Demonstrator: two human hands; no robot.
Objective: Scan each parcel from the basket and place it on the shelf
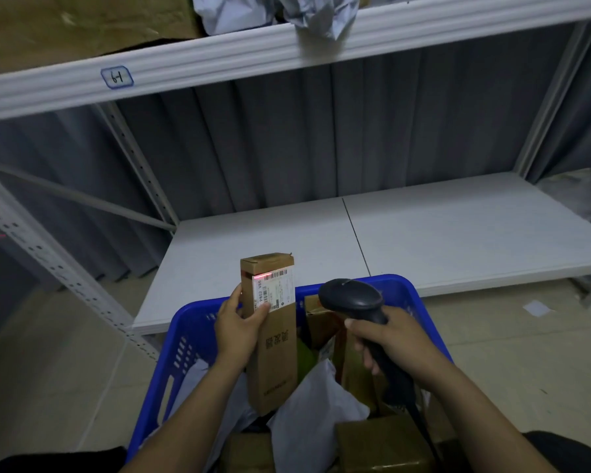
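While the left grip (239, 331) clasps the slim cardboard parcel (277, 356) upright over the blue basket (410, 295) and the right grip (388, 346) clenches the scanner (352, 298), it looks light and stiff, best held by its long edges.

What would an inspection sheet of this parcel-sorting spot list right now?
Surface: white lower shelf board, two panels.
Job's things: cardboard parcel upright over the blue basket, red scan line on its label; more parcels inside.
Clutter: crumpled grey bags on the upper shelf.
Hands: left hand holds the parcel; right hand grips the scanner.
Cables: scanner cable runs down from its handle.
Surroundings: grey curtain behind the rack.
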